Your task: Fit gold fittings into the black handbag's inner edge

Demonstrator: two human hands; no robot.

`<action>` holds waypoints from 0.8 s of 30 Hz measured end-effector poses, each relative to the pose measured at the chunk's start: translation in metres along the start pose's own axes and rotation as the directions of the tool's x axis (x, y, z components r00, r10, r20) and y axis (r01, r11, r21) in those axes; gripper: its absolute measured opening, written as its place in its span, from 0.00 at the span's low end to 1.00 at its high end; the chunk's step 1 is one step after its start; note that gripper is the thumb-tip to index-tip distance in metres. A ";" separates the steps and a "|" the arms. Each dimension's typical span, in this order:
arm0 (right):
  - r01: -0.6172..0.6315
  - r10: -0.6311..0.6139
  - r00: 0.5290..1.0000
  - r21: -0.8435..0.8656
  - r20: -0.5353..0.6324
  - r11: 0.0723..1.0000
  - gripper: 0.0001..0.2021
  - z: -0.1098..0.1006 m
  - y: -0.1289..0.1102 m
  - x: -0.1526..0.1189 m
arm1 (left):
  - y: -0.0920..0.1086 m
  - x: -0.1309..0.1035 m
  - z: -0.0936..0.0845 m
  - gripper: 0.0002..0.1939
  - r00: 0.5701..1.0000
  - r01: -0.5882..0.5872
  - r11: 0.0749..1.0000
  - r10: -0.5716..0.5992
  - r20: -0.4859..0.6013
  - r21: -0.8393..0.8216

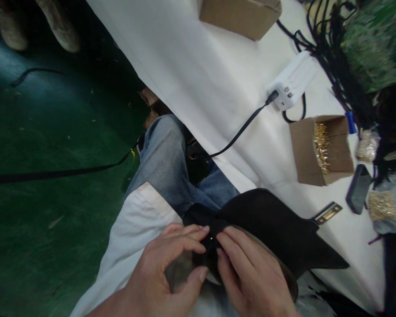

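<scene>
A black, flat piece of material (270, 224) with pointed ends lies across my lap and the table's edge. My left hand (171, 264) is at its near left part, fingertips touching the dark material, with the thumb apart from the fingers. Beside it, my right hand (247, 268) presses its fingers together on the same black piece. A tiny gold-coloured bit (211, 238) shows between the fingertips of both hands. What lies under my right fingers is hidden.
On the white table (191, 66) stand an open box (341, 152) with gold pieces, a closed carton (240, 15), a white power adapter (293, 81) with a black cable (240, 130), a dark device (359, 189) and bundled black cords (343, 66). Another person's shoes (61, 28) are at upper left.
</scene>
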State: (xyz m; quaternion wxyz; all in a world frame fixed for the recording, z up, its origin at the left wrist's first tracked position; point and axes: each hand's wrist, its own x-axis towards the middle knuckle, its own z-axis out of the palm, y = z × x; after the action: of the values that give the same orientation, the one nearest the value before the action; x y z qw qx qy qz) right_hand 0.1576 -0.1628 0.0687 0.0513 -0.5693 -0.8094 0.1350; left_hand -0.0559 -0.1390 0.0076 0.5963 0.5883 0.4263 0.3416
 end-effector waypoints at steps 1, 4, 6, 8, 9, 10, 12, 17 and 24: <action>0.000 0.000 1.000 0.010 0.010 1.000 0.12 -0.001 0.001 0.001 | 0.000 0.000 0.000 0.19 1.000 0.009 1.000 -0.009 0.005 -0.002; -0.006 0.005 1.000 0.014 0.016 1.000 0.12 -0.002 0.002 0.003 | 0.000 0.002 0.001 0.19 1.000 0.020 1.000 -0.020 0.004 -0.012; -0.011 0.011 1.000 0.004 0.013 1.000 0.12 -0.002 0.002 0.004 | 0.001 0.004 0.001 0.20 1.000 0.011 1.000 -0.011 -0.003 -0.011; -0.015 0.015 1.000 -0.017 -0.015 1.000 0.12 -0.001 0.002 0.004 | 0.003 0.005 0.002 0.20 1.000 -0.006 1.000 0.006 -0.011 -0.004; -0.014 0.013 0.999 -0.030 -0.034 0.999 0.12 -0.001 0.001 0.004 | 0.004 0.006 0.002 0.21 1.000 -0.016 1.000 0.016 -0.011 -0.003; -0.009 0.006 0.998 -0.047 -0.055 0.999 0.11 -0.001 0.001 0.003 | 0.005 0.005 0.002 0.22 1.000 -0.024 1.000 0.024 -0.009 -0.006; 0.014 -0.021 0.996 -0.088 -0.081 0.996 0.10 0.000 0.001 0.001 | 0.006 0.004 0.002 0.22 1.000 -0.025 1.000 0.025 -0.006 -0.018; 0.059 -0.078 0.991 -0.166 -0.111 0.984 0.09 0.002 -0.002 0.001 | 0.007 0.004 0.002 0.22 1.000 0.023 0.999 -0.022 0.002 -0.037; 0.094 -0.120 0.985 -0.194 -0.126 0.976 0.08 0.005 -0.002 0.008 | 0.003 0.005 0.005 0.22 0.999 0.043 0.997 -0.043 0.001 -0.062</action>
State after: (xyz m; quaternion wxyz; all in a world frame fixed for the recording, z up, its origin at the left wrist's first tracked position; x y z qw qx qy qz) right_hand 0.1517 -0.1572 0.0638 0.0599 -0.5350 -0.8426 0.0158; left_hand -0.0492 -0.1361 0.0101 0.6215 0.5601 0.4281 0.3417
